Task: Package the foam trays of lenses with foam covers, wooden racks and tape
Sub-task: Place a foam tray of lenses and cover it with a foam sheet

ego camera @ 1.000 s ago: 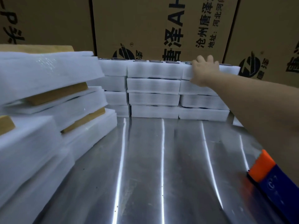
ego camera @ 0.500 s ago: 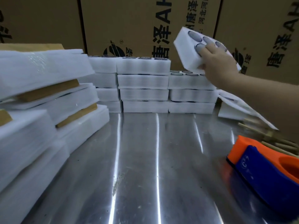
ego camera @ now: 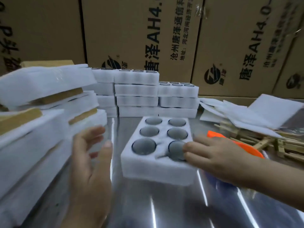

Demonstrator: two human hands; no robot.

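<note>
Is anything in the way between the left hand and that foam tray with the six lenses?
Nothing visible. The left hand is open just left of the foam tray, with only bare metal table between them. The right hand rests its fingers on the tray's near right corner.

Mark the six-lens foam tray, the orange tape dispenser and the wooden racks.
foam tray (ego camera: 158, 170), head view, its white front wall.
tape dispenser (ego camera: 236, 144), head view, its orange top.
wooden racks (ego camera: 263, 143), head view, a pale slat in the pile.

Motion blur, streaky table (ego camera: 164, 211) glare
</note>
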